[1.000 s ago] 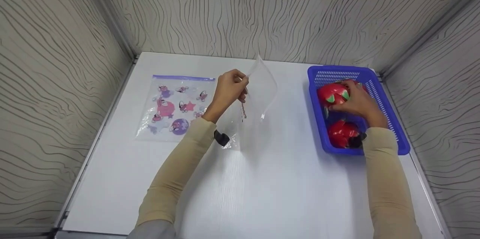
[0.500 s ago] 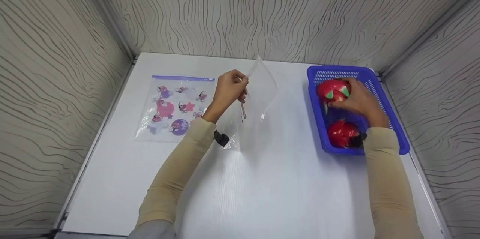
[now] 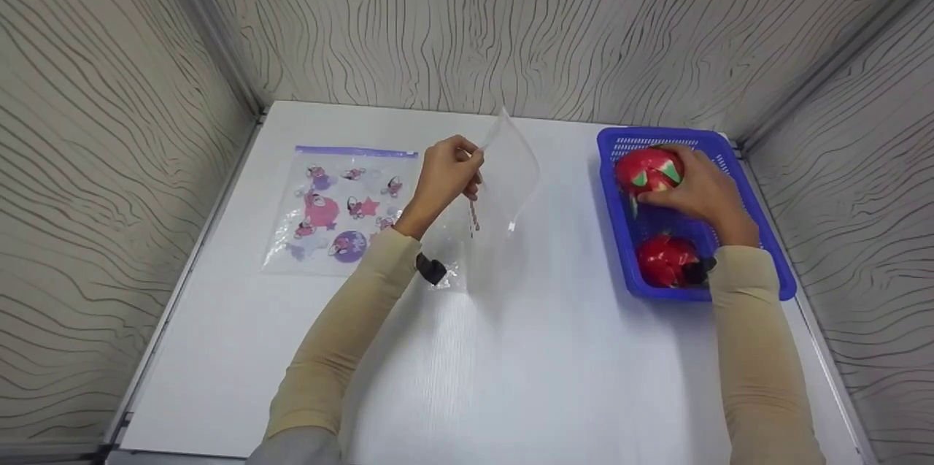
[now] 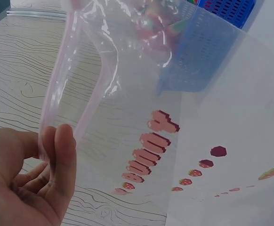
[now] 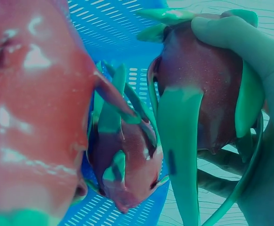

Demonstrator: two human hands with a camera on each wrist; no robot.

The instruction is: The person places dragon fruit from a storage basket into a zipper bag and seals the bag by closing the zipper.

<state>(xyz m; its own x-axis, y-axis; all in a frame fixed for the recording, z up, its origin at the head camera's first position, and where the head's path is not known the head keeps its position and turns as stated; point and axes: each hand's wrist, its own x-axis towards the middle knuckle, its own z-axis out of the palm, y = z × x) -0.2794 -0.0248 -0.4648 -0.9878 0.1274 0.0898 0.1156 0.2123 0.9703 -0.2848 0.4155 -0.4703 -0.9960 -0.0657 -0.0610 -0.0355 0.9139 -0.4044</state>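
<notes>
My left hand (image 3: 449, 169) pinches the pink-edged rim of a clear zip bag (image 3: 511, 173) between thumb and fingers. The bag hangs with its mouth parted, and pink "BUNNY" lettering (image 4: 146, 148) shows in the left wrist view. At the right, my right hand (image 3: 700, 191) grips a red dragon fruit (image 3: 646, 167) with green-tipped scales, over the far part of a blue basket (image 3: 624, 260). Another dragon fruit (image 3: 665, 259) sits at the basket's near end. In the right wrist view, one more dragon fruit (image 5: 125, 162) lies in the basket, below the held fruit (image 5: 212, 84).
Left of my left hand, a second clear zip bag (image 3: 321, 209) with a purple zip and cartoon prints lies flat on the white table (image 3: 525, 377). Wood-patterned panels (image 3: 467, 20) stand at the back and both sides.
My right hand has taken hold of the dragon fruit and lifted it slightly, turning it so more of its green tips face the camera. The left hand and its bag have stayed in place.
</notes>
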